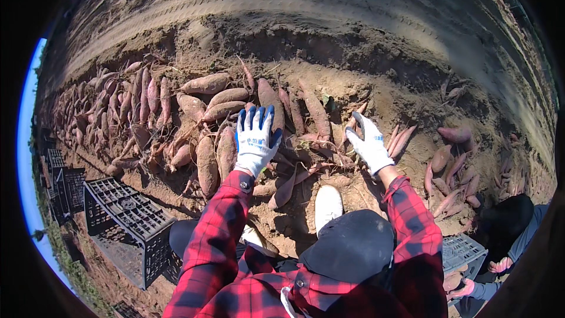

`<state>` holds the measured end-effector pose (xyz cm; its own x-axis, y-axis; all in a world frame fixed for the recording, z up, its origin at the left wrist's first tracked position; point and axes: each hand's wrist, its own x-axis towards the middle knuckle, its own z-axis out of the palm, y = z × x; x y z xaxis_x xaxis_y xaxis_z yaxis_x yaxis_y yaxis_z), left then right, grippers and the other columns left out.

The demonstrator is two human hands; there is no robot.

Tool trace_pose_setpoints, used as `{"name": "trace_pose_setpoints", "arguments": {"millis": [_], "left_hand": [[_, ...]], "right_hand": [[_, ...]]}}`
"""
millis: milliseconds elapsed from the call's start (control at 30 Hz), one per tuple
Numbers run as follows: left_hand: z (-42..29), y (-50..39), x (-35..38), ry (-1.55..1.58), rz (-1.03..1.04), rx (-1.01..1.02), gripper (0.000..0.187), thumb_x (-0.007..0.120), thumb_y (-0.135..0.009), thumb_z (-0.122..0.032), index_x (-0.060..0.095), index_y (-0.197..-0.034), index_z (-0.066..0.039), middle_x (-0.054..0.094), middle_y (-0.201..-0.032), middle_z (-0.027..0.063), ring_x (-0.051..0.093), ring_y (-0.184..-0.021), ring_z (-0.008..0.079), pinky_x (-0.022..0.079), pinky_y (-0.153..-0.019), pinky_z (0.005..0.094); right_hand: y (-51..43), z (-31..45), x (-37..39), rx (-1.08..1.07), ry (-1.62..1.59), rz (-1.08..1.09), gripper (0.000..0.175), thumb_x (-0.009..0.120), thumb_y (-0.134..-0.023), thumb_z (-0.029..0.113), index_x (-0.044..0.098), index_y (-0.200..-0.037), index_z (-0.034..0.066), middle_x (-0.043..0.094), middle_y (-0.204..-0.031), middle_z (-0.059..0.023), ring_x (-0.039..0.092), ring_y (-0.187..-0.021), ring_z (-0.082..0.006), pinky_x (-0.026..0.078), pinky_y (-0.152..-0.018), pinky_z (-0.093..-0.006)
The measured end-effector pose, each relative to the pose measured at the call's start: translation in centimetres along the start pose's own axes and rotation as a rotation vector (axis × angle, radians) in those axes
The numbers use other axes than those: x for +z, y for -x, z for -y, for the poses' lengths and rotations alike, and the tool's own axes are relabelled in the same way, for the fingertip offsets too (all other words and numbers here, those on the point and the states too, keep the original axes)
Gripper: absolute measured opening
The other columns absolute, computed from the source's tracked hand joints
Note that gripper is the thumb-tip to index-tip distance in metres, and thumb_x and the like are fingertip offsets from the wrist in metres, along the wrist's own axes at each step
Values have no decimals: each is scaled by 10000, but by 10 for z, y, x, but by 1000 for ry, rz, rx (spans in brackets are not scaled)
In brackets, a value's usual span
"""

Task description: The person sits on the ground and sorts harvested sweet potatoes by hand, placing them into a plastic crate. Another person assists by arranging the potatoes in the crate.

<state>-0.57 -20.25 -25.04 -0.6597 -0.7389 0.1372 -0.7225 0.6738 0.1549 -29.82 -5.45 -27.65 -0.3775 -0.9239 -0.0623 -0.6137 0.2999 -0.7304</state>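
My left hand [257, 141], in a white knitted glove with blue coated fingertips, lies palm down over a bed of dug sweet potatoes. Its fingers are spread and reach to the lower end of a thick sweet potato [270, 97]; what lies under the palm is hidden. To the right, my right hand [370, 145], gloved alike, has thumb and fingers apart. It is beside a thin sweet potato [350, 126] and left of a small bunch of slender sweet potatoes [401, 139]. Between my hands lie tangled roots and thin sweet potatoes [324, 143].
A black plastic crate [128, 212] stands at lower left, with more crates [66, 185] behind it. Sweet potatoes [101, 106] stretch leftward, and another pile [454, 176] lies right. At lower right, a co-worker's gloved hand [461, 289] is at a grey crate [463, 251]. My shoe [328, 207] is below.
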Motion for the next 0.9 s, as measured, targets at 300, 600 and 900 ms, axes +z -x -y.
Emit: {"name": "trace_pose_setpoints", "arguments": {"millis": [300,600,900], "left_hand": [[-25,-67,50,-285,593,-423,1117,638,-802,-669,69,-1595,-128,253,-1535,367,194,-1474,466,44,-1214,519],[20,-80,65,337,416,-696,1038,723,-750,-313,142,-1582,-91,484,-1394,301,470,-1299,397,325,-1111,444],[-14,-15,-21,2682,328,-908,709,648,-942,-297,308,-1497,-18,506,-1397,223,618,-1100,318,520,-951,484]], "right_hand": [[-26,-39,25,275,-446,-178,747,709,-851,94,331,-1491,15,526,-1376,-192,523,-1272,-288,397,-1092,-395],[131,-126,-141,663,662,-550,637,680,-878,190,415,-1444,67,493,-1374,-250,529,-1216,-393,440,-1020,-474],[34,-53,49,-131,563,289,812,721,-814,239,334,-1515,103,482,-1376,-211,524,-1180,-395,452,-978,-485]]}}
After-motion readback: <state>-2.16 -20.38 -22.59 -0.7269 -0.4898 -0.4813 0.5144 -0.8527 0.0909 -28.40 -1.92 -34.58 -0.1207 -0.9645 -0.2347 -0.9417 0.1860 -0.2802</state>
